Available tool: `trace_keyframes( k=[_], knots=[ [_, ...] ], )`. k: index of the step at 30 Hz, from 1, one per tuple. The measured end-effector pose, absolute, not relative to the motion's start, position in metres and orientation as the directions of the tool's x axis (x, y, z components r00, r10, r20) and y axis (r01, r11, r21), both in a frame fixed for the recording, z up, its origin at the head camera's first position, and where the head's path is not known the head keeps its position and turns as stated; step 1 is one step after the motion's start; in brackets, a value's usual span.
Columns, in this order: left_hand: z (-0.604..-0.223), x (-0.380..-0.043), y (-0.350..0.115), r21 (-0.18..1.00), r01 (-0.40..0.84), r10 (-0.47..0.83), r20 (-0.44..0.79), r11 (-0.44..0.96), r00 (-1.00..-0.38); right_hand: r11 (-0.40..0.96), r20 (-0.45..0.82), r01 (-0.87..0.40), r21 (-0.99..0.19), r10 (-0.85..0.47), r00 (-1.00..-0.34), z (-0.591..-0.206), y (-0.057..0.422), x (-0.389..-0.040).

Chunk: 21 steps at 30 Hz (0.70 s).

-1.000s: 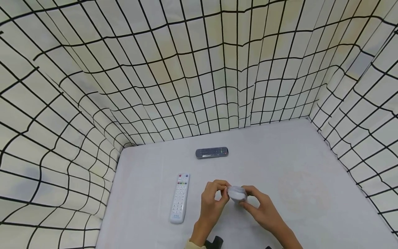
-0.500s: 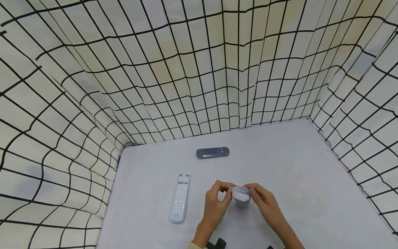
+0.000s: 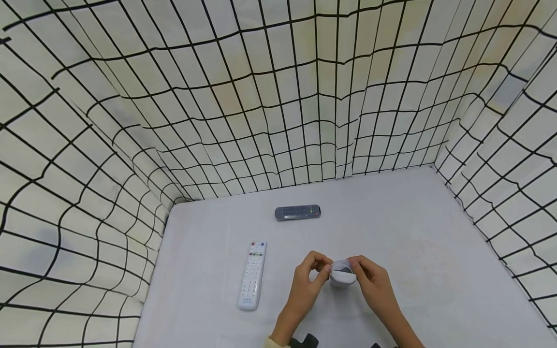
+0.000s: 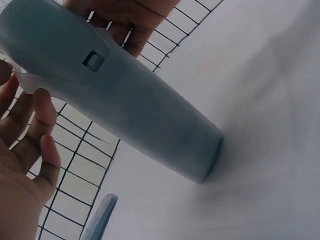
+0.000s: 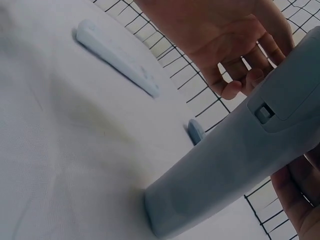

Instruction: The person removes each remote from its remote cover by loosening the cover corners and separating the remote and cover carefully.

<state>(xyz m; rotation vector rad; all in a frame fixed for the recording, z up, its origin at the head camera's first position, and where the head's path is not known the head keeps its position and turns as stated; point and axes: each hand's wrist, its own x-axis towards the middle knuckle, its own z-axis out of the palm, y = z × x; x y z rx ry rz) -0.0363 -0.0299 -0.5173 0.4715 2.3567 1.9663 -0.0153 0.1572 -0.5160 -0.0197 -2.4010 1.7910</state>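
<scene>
A pale remote control stands on end on the table, its lower end seemingly touching the cloth. In the left wrist view its back shows a battery door with a small latch. A thin translucent cover surrounds it, the loose rim spread at the top. My left hand pinches this rim on the left between thumb and fingertips. On the opposite side my right hand pinches the rim too. The right wrist view shows the remote control between both hands; part of the right hand's grip is hidden.
A white remote control with coloured buttons lies left of my hands. Farther back lies a dark grey remote control. The white-covered table is bordered by pale walls with black grid lines.
Both hands and the held remote control have shifted slightly right. The remote control's top has turned toward me, and the cover's rim is spread wider. The right hand now pinches nearer the rim.
</scene>
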Motion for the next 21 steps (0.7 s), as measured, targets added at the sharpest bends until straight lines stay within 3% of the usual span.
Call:
trace_keyframes(
  k=[6, 13, 21],
  knots=[
    [-0.5138, -0.0409, -0.0302, 0.994, 0.046, 0.294, 0.015, 0.098, -0.956, 0.345, 0.111, -0.066, -0.936, 0.110, -0.988, -0.5175, 0.1567, -0.0150],
    [-0.5141, -0.0424, -0.0317, 0.973, 0.077, 0.353, -0.005, 0.217, -0.936, 0.364, 0.133, -0.087, -0.927, 0.104, -0.986, -0.5215, 0.1570, -0.0143],
    [-0.5170, -0.0438, -0.0342, 0.984, 0.026, 0.436, -0.054, 0.177, -0.898, 0.377, 0.108, -0.074, -0.923, 0.069, -0.992, -0.5249, 0.1557, -0.0121]
  ],
)
